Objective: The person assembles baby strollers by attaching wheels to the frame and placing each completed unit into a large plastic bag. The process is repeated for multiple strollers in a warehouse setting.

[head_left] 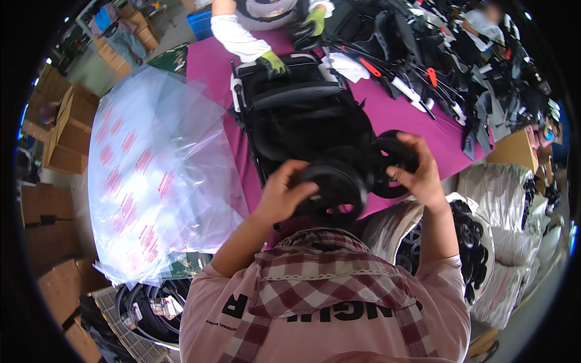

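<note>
A folded stroller frame with black fabric (308,124) lies on the purple-covered table. At its near end are two black wheels. My left hand (285,195) grips the rim of the nearer, left wheel (339,186), thumb over its edge. My right hand (422,172) is closed around the right wheel (386,158), its thumb at the hub side. The wheels sit close together; whether they are fixed to the frame I cannot tell. Across the table, a co-worker's gloved hand (273,62) rests on the stroller's far end; the other glove (315,22) is at dark parts.
Clear plastic bags with red print (142,163) cover the table's left side. Rods with orange tags (370,68) and piled black parts (387,36) lie at the far right. A white sack of wheels (484,242) stands to my right, cardboard boxes (69,130) at far left.
</note>
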The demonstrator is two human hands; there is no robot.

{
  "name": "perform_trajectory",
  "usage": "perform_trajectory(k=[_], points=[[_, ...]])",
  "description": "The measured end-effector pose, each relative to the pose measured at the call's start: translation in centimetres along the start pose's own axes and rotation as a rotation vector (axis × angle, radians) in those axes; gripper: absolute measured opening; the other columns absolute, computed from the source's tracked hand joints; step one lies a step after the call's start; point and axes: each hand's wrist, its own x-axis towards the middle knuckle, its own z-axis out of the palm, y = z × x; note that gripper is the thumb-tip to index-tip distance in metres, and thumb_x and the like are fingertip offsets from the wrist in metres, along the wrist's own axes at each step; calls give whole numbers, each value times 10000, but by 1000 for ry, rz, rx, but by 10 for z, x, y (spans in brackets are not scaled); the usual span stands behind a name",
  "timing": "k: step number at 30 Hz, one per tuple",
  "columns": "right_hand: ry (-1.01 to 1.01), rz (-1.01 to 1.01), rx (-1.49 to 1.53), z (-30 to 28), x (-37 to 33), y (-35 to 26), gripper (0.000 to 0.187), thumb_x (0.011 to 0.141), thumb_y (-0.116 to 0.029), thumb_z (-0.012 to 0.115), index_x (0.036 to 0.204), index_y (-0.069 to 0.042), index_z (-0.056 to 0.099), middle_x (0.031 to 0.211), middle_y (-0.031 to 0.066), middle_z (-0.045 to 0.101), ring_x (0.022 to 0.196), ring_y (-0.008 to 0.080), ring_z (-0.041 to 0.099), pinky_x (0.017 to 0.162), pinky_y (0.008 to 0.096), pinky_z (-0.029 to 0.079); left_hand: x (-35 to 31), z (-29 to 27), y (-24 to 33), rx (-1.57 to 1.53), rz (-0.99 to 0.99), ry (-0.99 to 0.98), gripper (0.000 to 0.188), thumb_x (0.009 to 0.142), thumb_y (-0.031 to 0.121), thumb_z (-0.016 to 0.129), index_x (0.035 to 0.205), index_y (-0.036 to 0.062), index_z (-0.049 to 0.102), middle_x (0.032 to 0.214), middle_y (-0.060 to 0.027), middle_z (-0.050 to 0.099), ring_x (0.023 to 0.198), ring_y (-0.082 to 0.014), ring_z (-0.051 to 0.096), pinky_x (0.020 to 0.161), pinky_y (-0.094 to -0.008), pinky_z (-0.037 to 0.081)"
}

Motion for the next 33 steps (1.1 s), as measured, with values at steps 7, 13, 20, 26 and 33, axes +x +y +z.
perform_trajectory(k=[7, 13, 20, 26, 33], points=[[168, 152, 998, -7, 111, 79, 265, 905, -58, 612, 1165, -22, 577, 799, 2, 559, 683, 83, 516, 643, 212, 454, 62, -32, 11, -639, 45, 699, 251, 985, 250, 547, 1086, 21, 550, 846, -29, 609, 696, -100, 566, 661, -253, 498], [200, 804, 972, 82, 164, 187, 452, 875, -120, 667, 1269, -22, 468, 1017, 98, 605, 913, 184, 599, 806, 327, 512, 138, -52, -133, -141, -182, 796, 411, 923, 218, 615, 1260, 28, 477, 1145, -138, 586, 1014, -256, 599, 917, -383, 510], [173, 38, -21, 104, 181, 199, 561, 771, 25, 649, 1296, -71, 472, 1117, 178, 570, 1057, 335, 569, 915, 404, 472, 186, -31, -103, 392, -225, 865, 612, 840, 134, 702, 1328, 42, 344, 1188, -203, 563, 1073, -307, 587, 940, -355, 450], [257, -88, -144, 106, 186, 210, 350, 762, 12, 642, 1100, -78, 627, 1095, 150, 587, 1064, 339, 555, 921, 406, 462, 205, -31, -94, 463, -228, 811, 571, 855, 134, 677, 1320, 71, 352, 1167, -218, 580, 1078, -338, 591, 937, -372, 452], [340, -117, -338, 98, 210, 220, 223, 761, 18, 610, 936, -86, 701, 1084, 134, 590, 1008, 324, 578, 842, 398, 504, 201, -57, -110, 352, -164, 701, 572, 854, 115, 673, 1333, 97, 360, 1156, -209, 599, 1078, -343, 597, 942, -375, 459]])
